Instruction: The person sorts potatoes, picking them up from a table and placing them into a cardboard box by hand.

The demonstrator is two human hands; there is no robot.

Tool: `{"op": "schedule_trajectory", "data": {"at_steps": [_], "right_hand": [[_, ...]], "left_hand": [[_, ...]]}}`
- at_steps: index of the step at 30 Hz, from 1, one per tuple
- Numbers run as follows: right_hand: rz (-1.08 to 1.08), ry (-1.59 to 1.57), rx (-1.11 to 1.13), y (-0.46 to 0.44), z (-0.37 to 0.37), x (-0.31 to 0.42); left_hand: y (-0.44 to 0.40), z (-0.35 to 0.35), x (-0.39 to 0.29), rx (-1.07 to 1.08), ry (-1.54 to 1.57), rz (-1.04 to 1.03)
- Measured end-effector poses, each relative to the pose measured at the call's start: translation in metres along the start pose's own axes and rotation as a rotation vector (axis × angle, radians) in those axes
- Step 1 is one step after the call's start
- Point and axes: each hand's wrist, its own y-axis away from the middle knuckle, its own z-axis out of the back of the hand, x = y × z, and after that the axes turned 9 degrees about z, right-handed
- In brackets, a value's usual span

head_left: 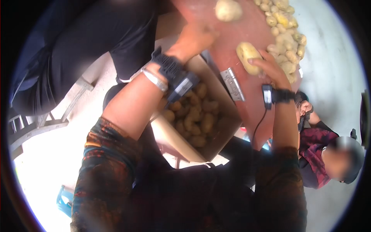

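My right hand has its fingers and thumb around a large pale-yellow potato over the reddish-brown tabletop. My left hand is at the table's near edge, above a cardboard box. Its fingers are smeared by motion, so whether they hold anything is hidden from me. Another big potato lies on the tabletop beyond my hands. Inside the box are many potatoes, partly covered by my left wrist and its strapped device.
A heap of smaller potatoes runs along the table's right side. A metal hinge sits on the tabletop near the box. One person is at the right; dark trousers of another and a chair are at the left.
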Motion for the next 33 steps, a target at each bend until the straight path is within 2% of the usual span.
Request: {"op": "schedule_trajectory", "data": {"at_steps": [2,4,5,7,9,12,14,15,17,21,24,26,27,29,30,31,32,33], "right_hand": [[0.014,-0.025,0.054,0.027,-0.017,0.006],[0.235,-0.188,-0.064,0.058,-0.041,0.014],[0.233,-0.195,-0.065,0.072,-0.049,0.013],[0.142,-0.277,-0.039,0.094,-0.064,0.007],[0.097,-0.300,0.124,0.104,-0.082,-0.003],[0.112,-0.261,0.204,0.104,-0.120,-0.009],[0.002,-0.178,0.246,0.098,-0.147,-0.023],[0.000,-0.182,0.247,0.095,-0.158,-0.027],[-0.218,-0.140,0.189,0.086,-0.176,-0.033],[-0.295,-0.217,0.096,0.088,-0.198,-0.047],[-0.271,-0.194,0.066,0.100,-0.181,-0.029],[-0.238,-0.141,0.207,0.110,-0.161,-0.006],[-0.120,-0.136,0.239,0.117,-0.158,-0.009],[0.140,-0.132,0.248,0.132,-0.152,-0.011],[0.328,-0.135,0.156,0.140,-0.151,-0.011],[0.117,-0.188,0.232,0.149,-0.135,0.016],[0.122,-0.294,0.262,0.157,-0.123,0.024],[0.132,-0.456,0.240,0.167,-0.117,0.023]], "left_hand": [[0.003,0.008,-0.015,-0.006,-0.036,0.000],[0.007,0.013,-0.016,-0.009,-0.070,-0.002],[0.008,0.013,-0.016,-0.011,-0.037,-0.004],[0.008,0.015,-0.017,-0.015,-0.005,-0.013],[0.009,0.016,-0.018,-0.015,-0.021,-0.016],[0.007,0.016,-0.015,-0.035,-0.041,-0.036],[0.007,0.017,-0.015,-0.027,-0.015,-0.027],[0.008,0.018,-0.014,-0.020,0.014,-0.014],[0.007,0.021,-0.011,-0.025,0.018,-0.018],[0.021,0.029,-0.023,-0.025,0.001,0.018],[0.022,0.024,-0.022,-0.056,0.012,-0.028],[0.020,0.024,-0.017,-0.030,-0.048,-0.059],[0.017,0.026,-0.015,-0.015,-0.110,-0.094],[0.029,0.023,-0.011,0.028,0.031,-0.130],[0.022,0.016,-0.004,-0.023,0.020,-0.142],[0.015,0.013,0.005,0.053,0.075,-0.114],[0.035,0.011,-0.010,0.103,0.172,-0.040],[0.040,0.005,-0.010,0.108,0.242,-0.069]]}}
